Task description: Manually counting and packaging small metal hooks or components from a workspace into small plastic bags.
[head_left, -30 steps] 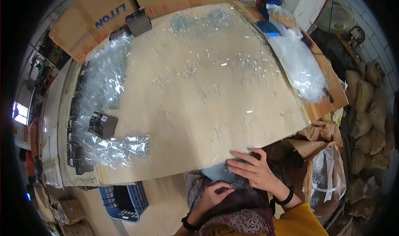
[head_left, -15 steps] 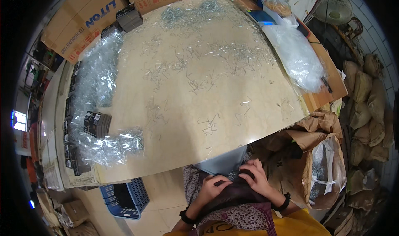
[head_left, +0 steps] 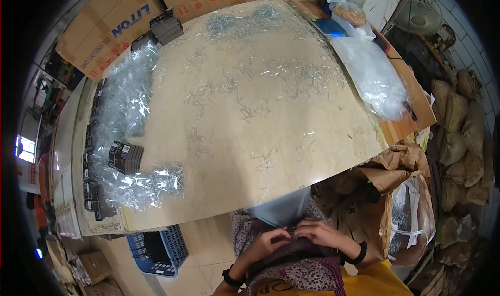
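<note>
Over my lap, my left hand (head_left: 273, 241) and my right hand (head_left: 319, 232) meet, fingertips nearly touching. Both have their fingers curled into a pinch. Whatever lies between them is too small and dark to make out. Just beyond the fingers a grey-blue tray (head_left: 281, 207) rests tilted between my lap and the table edge. Beyond it, the pale wooden table (head_left: 224, 176) bears thin bent metal wires (head_left: 264, 160), scattered singly and in loose clusters.
Small clear plastic bags (head_left: 122, 103) pile along the table's left side, with a stack of dark cards (head_left: 125, 158) among them. Large plastic bags (head_left: 370, 77) and a scale (head_left: 328, 27) lie at right. A blue basket (head_left: 158, 250) stands below; a paper sack (head_left: 385, 223) stands beside me.
My right hand has moved left and down toward my left hand, and the fingertips have come together. Wires visible in the tray earlier are now out of sight. The view has shifted slightly.
</note>
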{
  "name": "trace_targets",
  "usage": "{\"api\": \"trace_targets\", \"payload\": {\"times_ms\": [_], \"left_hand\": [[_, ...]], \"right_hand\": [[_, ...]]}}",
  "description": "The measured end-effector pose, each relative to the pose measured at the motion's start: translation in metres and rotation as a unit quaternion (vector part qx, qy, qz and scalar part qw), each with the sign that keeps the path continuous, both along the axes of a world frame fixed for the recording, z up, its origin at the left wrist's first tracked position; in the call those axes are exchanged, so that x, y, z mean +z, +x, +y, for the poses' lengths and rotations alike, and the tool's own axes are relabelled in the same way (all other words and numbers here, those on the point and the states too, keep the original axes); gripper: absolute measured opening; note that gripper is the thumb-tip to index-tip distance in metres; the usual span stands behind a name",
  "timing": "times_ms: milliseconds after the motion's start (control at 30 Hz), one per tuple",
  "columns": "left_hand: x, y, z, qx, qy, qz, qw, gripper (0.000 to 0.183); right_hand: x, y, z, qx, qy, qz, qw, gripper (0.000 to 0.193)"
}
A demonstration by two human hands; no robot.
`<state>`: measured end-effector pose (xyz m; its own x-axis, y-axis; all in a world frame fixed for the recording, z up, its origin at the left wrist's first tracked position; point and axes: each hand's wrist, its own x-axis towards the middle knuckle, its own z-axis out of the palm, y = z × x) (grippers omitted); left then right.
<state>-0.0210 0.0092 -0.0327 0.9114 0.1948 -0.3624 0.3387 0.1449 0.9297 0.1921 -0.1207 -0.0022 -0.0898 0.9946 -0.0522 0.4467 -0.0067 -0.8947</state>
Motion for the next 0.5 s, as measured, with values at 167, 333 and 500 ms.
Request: {"api": "trace_targets", "payload": {"times_ms": [167, 333, 500], "left_hand": [[0.066, 0.002, 0.001, 0.066, 0.05, 0.092, 0.992, 0.058], [0.077, -0.006, -0.005, 0.064, 0.231, 0.061, 0.969, 0.069], [0.102, 0.012, 0.003, 0.301, -0.025, -0.08, 0.95, 0.055]], "right_hand": [[0.05, 0.003, 0.021, 0.02, 0.073, -0.052, 0.996, 0.029], [0.052, 0.003, 0.029, -0.011, 0.142, 0.016, 0.99, 0.037], [0.072, -0.003, 0.047, -0.041, 0.11, 0.1, 0.988, 0.033]]}}
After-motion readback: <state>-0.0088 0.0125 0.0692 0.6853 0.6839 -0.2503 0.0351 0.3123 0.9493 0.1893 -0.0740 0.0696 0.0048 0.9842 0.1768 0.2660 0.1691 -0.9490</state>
